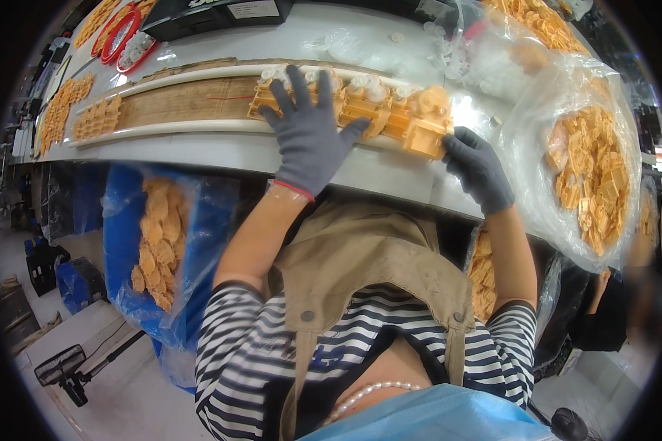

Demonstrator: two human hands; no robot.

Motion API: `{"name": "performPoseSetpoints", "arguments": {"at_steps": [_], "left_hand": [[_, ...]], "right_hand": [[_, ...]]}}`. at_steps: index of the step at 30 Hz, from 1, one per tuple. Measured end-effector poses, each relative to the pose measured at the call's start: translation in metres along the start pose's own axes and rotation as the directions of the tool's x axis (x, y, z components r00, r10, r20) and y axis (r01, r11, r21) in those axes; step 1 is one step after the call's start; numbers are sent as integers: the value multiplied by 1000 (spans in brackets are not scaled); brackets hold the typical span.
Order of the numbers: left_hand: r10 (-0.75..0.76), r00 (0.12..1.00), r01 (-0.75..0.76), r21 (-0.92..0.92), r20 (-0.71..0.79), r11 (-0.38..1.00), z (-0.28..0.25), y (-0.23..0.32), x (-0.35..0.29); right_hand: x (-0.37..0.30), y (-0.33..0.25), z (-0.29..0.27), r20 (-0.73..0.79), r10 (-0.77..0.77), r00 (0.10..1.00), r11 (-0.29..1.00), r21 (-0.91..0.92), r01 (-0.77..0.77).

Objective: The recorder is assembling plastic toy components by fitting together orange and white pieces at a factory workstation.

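Observation:
A row of orange plastic housings [365, 110] with clear round pieces on top lies along a board on the bench. My left hand [309, 143], in a grey glove, rests over the left part of the row with its fingers spread; the thumb touches a housing. At the right end of the row sits a boxy orange plastic part [424, 138] with a rounded top. My gloved right hand [478, 167] grips its right edge between thumb and fingers. The fingertips there are partly hidden.
White rails [198, 134] edge the wooden board [176, 105]. Flat orange pieces [97, 117] lie at its left end. A clear bag of orange parts [592, 173] stands at the right, a blue-lined bin [121, 228] below left. Red baskets [121, 37] and a black box [213, 20] are behind.

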State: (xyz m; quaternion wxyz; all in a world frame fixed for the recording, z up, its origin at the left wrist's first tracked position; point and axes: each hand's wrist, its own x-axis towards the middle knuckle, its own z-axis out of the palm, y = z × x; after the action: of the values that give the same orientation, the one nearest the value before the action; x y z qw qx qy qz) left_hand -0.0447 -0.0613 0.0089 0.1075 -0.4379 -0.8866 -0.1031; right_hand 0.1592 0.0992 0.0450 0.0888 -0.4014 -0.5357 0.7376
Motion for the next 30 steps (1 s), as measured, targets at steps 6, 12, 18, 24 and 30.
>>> {"name": "performPoseSetpoints", "arguments": {"at_steps": [6, 12, 18, 24, 30], "left_hand": [[326, 940, -340, -171, -106, 925, 26, 0, -6], [250, 968, -250, -201, -26, 947, 20, -9, -6], [248, 966, -259, -197, -77, 946, 26, -15, -7], [335, 920, -376, -226, -201, 898, 18, 0, -5], [350, 926, -377, -294, -140, 878, 8, 19, 1]], "right_hand": [[20, -3, 13, -18, 3, 1000, 999, -44, -3], [26, -6, 23, -83, 14, 996, 995, -95, -22], [30, -5, 22, -106, 46, 993, 989, -134, -60], [35, -7, 17, -150, -40, 988, 903, -428, -28], [46, 0, 23, -157, -282, 946, 815, -560, 150]]}}
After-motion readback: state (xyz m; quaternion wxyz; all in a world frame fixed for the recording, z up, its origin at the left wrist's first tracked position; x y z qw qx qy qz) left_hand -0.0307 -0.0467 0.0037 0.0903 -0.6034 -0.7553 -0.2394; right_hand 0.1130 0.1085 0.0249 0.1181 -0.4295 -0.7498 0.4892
